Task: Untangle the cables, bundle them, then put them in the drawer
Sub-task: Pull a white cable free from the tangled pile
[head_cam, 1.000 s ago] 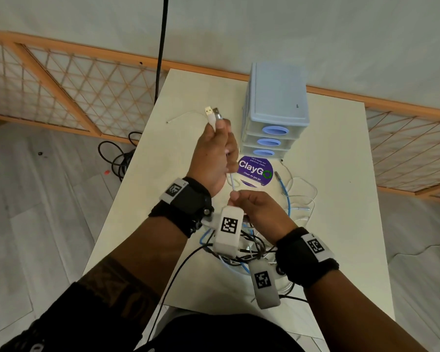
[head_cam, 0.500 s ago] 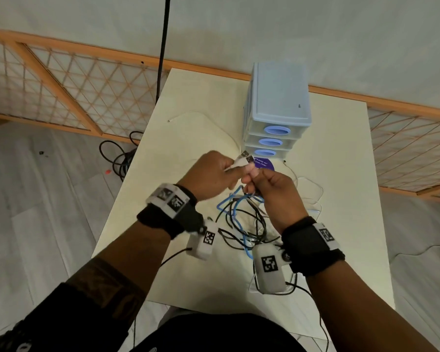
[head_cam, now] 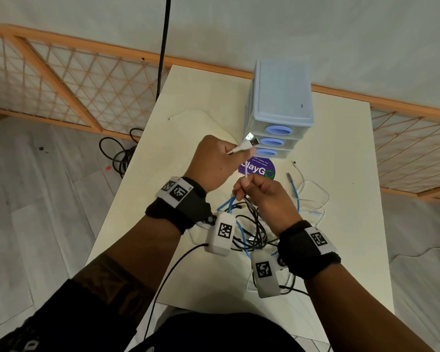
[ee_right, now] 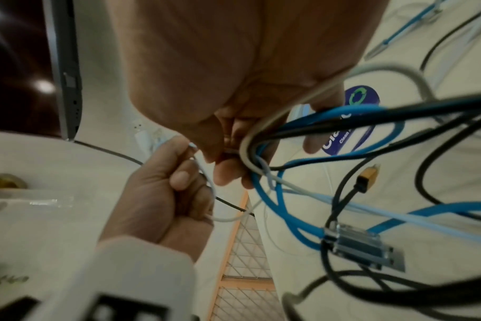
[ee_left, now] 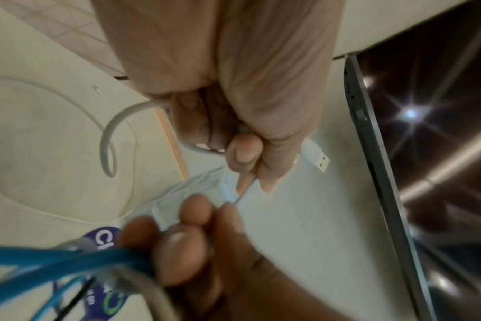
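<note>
above the table, left grip now raised off right grip, both pinching white cable; plug end drawn clear of tangle, drawers unopened: untangling under way.

Drawer unit stands behind the cable tangle on the table.
</note>
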Tool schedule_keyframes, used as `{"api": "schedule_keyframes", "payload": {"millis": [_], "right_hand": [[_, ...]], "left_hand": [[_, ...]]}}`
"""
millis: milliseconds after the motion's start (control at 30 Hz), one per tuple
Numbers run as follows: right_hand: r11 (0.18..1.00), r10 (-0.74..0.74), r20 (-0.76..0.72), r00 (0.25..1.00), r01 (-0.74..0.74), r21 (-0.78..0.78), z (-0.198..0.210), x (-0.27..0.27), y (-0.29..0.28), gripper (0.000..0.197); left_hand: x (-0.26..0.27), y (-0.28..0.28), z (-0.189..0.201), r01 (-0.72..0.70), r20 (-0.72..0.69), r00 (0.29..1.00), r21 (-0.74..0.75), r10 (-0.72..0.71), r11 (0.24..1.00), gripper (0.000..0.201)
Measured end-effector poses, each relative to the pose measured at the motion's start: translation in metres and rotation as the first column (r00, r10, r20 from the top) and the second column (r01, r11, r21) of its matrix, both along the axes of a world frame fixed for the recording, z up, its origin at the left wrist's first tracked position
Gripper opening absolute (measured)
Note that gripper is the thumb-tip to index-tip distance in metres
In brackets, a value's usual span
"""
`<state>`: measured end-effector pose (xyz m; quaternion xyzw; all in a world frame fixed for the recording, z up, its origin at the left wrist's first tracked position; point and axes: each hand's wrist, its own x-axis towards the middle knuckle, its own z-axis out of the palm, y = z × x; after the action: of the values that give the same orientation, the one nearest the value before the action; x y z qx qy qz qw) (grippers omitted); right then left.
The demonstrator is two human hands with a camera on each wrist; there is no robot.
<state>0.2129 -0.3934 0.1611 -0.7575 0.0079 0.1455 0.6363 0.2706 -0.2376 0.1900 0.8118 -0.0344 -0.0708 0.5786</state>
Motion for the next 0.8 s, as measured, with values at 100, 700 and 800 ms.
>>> {"api": "schedule_keyframes", "payload": {"millis": [100,700,800], "right_hand": [[0.998,0.035,0.022,0.999,-0.034,-0.044,-0.002,0.001,0.0,0.024],[0.932,0.191,-0.034,0.981,-0.192,-0.307,-0.029,-0.006,0.004,0.035],[0.933,0.153,0.058,0.986,-0.125,-0.337,-0.03,0.004,0.002,0.035]], "left_hand": [[0.004,-0.002,0.008,-0.095,0.005,0.995,-0.074,0.095,0.993,0.065],[0.033,0.02,0.039,-0.175,-0.003,0.985,-0.058,0.175,0.983,0.05],[0.015,0.018,-0.002,-0.02,-0.197,0.979,0.114,0.042,0.993,0.058]]}}
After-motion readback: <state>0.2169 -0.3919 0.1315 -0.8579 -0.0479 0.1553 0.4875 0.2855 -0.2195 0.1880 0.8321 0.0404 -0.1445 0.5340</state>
